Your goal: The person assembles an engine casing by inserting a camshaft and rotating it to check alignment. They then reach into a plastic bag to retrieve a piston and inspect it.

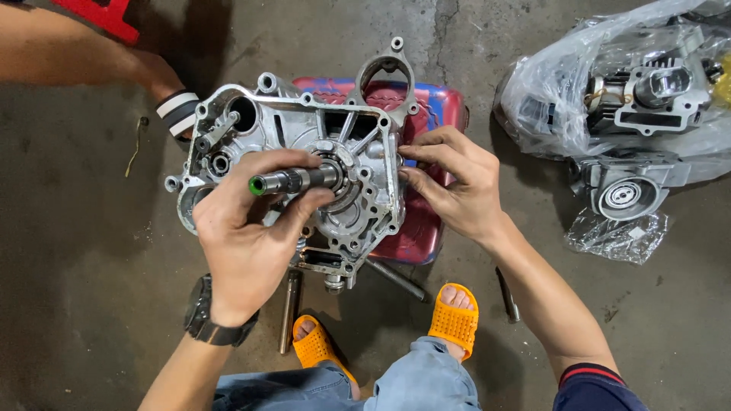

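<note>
Seen from the head camera, an aluminium engine case (304, 152) rests on a red tray (426, 236) that sits on the concrete floor (76, 251). A steel shaft (293, 181) with a green tip pokes out sideways from the bearing hole in the middle of the case. The left hand (247, 236), with a black watch at its wrist, has its grip closed around that shaft, thumb under it and fingers over it. The right hand (457, 186) is at the right edge of the case, its fingertips pinched together against the rim; whether they hold anything small there cannot be told.

Another person's hand (164, 80) with a striped cuff touches the case's upper left corner. Below the case, two orange sandals (453, 320) stand on the floor, with a metal rod (289, 308) beside the left one and a second rod (396, 280) lying just under the tray. At the upper right, well apart from the hands, engine parts (647, 91) lie in a clear plastic bag, and a round cover (624, 194) sits just below it.
</note>
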